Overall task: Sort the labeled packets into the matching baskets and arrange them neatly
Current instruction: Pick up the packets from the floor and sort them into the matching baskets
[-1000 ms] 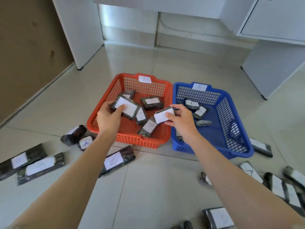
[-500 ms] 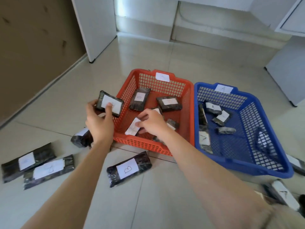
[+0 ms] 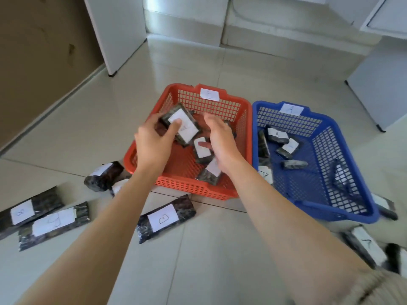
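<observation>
A red basket (image 3: 182, 186) labelled B stands on the floor beside a blue basket (image 3: 330, 213) labelled A. My left hand (image 3: 154, 144) grips a dark packet with a white label (image 3: 187, 127) above the red basket's left side. My right hand (image 3: 220, 142) hovers over the red basket's middle with loosely curled fingers, holding nothing. Below it lie two labelled packets (image 3: 201, 149) in the red basket. Several A packets (image 3: 277, 135) lie in the blue basket.
Loose packets lie on the tiled floor: a B packet (image 3: 165, 219) in front of the red basket, two long ones (image 3: 52, 223) at the left, a short one (image 3: 103, 176) by the basket's corner, more (image 3: 367, 245) at the right. White cabinets stand behind.
My left hand has carried its packet from outside the red basket's left rim to above the basket. My right hand has lifted off the packets inside and risen toward the held packet.
</observation>
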The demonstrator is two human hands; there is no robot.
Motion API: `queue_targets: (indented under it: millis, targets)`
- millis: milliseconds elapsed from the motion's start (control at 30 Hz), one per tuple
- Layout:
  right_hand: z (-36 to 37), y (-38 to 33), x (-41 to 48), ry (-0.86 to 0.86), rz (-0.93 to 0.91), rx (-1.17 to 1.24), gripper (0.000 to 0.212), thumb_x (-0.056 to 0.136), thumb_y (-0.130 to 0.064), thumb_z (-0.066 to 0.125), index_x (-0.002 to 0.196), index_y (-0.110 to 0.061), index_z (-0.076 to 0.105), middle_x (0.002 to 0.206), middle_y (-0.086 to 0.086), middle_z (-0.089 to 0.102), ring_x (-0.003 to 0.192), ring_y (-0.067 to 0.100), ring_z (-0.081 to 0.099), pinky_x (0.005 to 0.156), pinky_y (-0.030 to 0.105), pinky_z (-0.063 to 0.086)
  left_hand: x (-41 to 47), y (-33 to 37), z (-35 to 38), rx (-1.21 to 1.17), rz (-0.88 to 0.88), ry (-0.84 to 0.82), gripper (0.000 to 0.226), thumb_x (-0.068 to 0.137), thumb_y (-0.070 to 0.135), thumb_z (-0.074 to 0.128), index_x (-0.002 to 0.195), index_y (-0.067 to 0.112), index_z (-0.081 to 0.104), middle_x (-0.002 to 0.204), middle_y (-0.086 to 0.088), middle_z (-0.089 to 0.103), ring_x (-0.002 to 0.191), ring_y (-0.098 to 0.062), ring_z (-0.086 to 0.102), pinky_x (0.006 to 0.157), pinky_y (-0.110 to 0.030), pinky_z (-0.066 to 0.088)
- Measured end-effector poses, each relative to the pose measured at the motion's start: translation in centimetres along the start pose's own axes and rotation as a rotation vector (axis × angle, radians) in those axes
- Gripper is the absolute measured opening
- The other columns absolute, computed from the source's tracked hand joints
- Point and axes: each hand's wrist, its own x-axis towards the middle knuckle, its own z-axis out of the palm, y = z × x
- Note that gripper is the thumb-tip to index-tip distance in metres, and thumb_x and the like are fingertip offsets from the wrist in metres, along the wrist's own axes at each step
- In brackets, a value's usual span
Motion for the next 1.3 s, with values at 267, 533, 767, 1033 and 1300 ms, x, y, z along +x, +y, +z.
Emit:
queue_targets:
  millis: [267, 533, 767, 1033, 1300]
  targets:
    - [-13.9, 0.0, -3.3, 0.187, -0.016, -0.198, 0.012, 0.088, -0.009, 0.063, 0.096, -0.018, 0.062, 0.088, -0.002, 0.066, 0.073, 0.009, 0.061, 0.057, 0.022, 0.049, -5.2, 3.2, 7.9, 0.141, -0.053, -0.397, 0.034, 0.09, 0.048, 0.053, 0.107, 0.02, 0.065, 0.1, 0.002, 0.069, 0.097, -0.018, 0.064, 0.081, -0.029, 0.047]
    - [-21.4, 5.9, -2.5, 0.324, 0.409, -0.466, 0.054, 0.083, -0.007, 0.061, 0.13, -0.007, 0.035, 0.118, 0.017, 0.055, 0.102, 0.033, 0.058, 0.07, 0.042, 0.058, -10.0, 3.6, 12.5, 0.754, 0.166, -0.694, 0.08, 0.093, 0.045, 0.049, 0.149, 0.008, 0.006, 0.138, -0.018, 0.041, 0.123, -0.035, 0.043, 0.094, -0.042, 0.04]
    - [-20.5, 6.1, -1.8, 0.029, 0.453, -1.117, 0.058, 0.082, -0.017, 0.065, 0.136, -0.012, 0.043, 0.136, 0.016, 0.047, 0.124, 0.034, 0.046, 0.095, 0.041, 0.044, -10.2, 2.9, 12.9, 0.76, 0.163, -0.672, 0.071, 0.094, 0.04, 0.048, 0.147, 0.009, 0.012, 0.129, -0.018, 0.047, 0.114, -0.033, 0.048, 0.086, -0.04, 0.042]
    - [-17.5, 3.8, -7.0, 0.355, -0.086, -1.223, 0.038, 0.096, -0.034, 0.046, 0.127, -0.013, 0.05, 0.13, 0.011, 0.049, 0.124, 0.031, 0.042, 0.097, 0.048, 0.037, -14.0, 0.9, 6.0, 0.657, 0.744, -0.153, 0.018, 0.093, 0.028, 0.048, 0.107, 0.019, 0.056, 0.105, 0.003, 0.056, 0.098, -0.017, 0.045, 0.086, -0.036, 0.029]
    - [-10.1, 6.1, -14.2, 0.358, -0.793, -1.221, 0.024, 0.085, -0.032, 0.052, 0.097, -0.015, 0.063, 0.101, -0.001, 0.06, 0.099, 0.019, 0.045, 0.075, 0.034, 0.035, -14.1, -7.0, -6.3, 1.1, 0.364, -0.463, 0.045, 0.082, 0.032, 0.067, 0.121, 0.011, 0.057, 0.118, -0.009, 0.058, 0.108, -0.031, 0.052, 0.085, -0.049, 0.041]
